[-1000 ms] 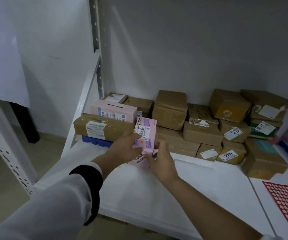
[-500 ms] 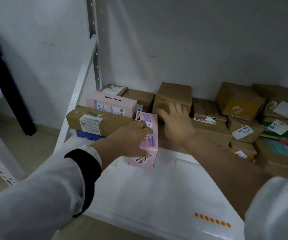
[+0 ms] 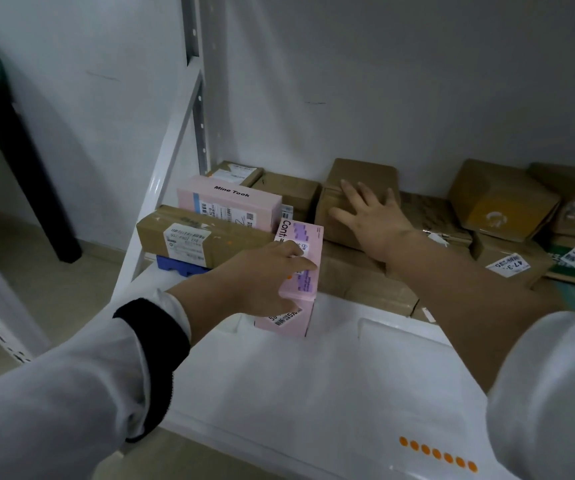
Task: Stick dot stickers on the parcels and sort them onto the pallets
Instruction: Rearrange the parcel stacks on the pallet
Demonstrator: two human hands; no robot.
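Observation:
My left hand (image 3: 261,271) holds a tall pink and purple box (image 3: 305,268) that stands upright on the white shelf (image 3: 313,375), fingers curled over its front label. An orange dot sticker shows on the box just under my fingers. My right hand (image 3: 370,216) lies flat with spread fingers on a brown cardboard parcel (image 3: 355,181) at the back of the shelf. A strip of orange dot stickers (image 3: 436,454) lies at the front right of the shelf.
A pink "Mine Took" box (image 3: 227,200) and a long brown parcel (image 3: 196,237) on a blue pallet (image 3: 178,266) stand at the left. Several brown parcels (image 3: 500,202) with labels fill the back right. A metal rack post (image 3: 194,81) rises at the left.
My right hand left the pink box and reached back onto the brown parcel. My left hand stayed on the pink box, which now stands on the shelf. The view shifted left.

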